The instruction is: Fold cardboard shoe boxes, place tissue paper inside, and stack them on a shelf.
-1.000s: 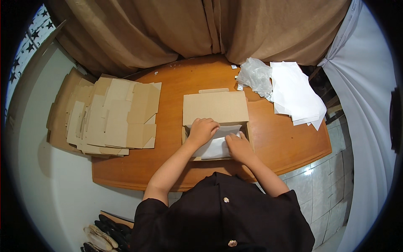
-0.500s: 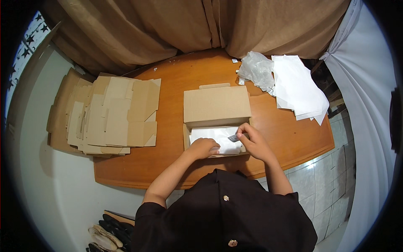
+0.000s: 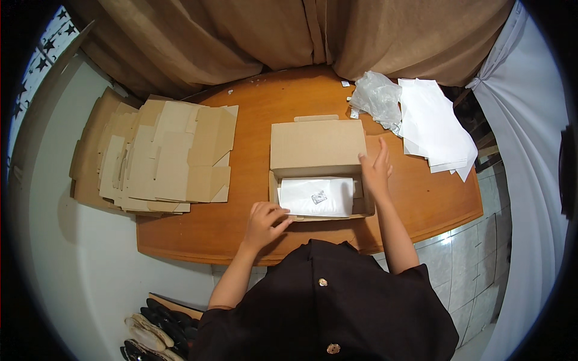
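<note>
A brown cardboard box [image 3: 368, 203] stands on the table in front of me, its lid [image 3: 318, 144] tilted back toward the far side. White paper [image 3: 334, 207] lies inside, and on top of it rests a small grey-and-white packet [image 3: 319, 197]. My left hand [image 3: 265, 224] is by the box's front left corner, thumb apart from the fingers, holding nothing. At the right edge of the lid is my right hand [image 3: 377, 171], fingers spread and empty; whether its thumb touches the cardboard I cannot tell.
Flattened cardboard boxes [image 3: 168, 153] are piled on the left of the wooden table [image 3: 253, 144]. At the far right lie a crumpled clear plastic bag [image 3: 377, 96] and white paper sheets [image 3: 433, 123]. Shoes [image 3: 159, 328] sit below at lower left.
My right hand has let go of the small packet, which now lies on the paper, and moved up beside the lid. My left hand has drawn back leftward to the box's front corner.
</note>
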Demonstrator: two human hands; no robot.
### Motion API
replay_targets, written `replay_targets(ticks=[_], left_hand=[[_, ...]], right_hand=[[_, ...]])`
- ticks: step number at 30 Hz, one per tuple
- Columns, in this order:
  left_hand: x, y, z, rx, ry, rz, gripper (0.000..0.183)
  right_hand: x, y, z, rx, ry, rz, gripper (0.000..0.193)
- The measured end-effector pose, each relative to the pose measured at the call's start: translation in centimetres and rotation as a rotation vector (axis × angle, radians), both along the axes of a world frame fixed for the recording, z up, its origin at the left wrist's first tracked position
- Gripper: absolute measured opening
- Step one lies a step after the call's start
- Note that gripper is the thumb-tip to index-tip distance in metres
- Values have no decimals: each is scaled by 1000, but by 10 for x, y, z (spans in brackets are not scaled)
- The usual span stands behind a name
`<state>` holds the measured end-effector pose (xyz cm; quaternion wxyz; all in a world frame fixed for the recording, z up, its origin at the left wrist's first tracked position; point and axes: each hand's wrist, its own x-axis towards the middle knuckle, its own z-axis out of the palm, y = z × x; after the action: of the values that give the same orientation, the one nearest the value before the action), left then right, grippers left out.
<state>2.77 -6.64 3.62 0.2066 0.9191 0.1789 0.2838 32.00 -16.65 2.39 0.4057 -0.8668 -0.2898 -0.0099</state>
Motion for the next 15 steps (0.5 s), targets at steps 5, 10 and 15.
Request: replay_targets(ticks=[5, 10, 15], left_hand=[[-6, -11, -31, 68, 35, 13, 16], [4, -14, -40, 161, 65, 159, 11], [16, -13, -44, 183, 21, 202, 18]], right_hand=[[29, 5, 0, 350, 799, 137, 76], [17, -1, 10, 450, 712, 166, 81], [-15, -20, 32, 559, 320, 328, 98]])
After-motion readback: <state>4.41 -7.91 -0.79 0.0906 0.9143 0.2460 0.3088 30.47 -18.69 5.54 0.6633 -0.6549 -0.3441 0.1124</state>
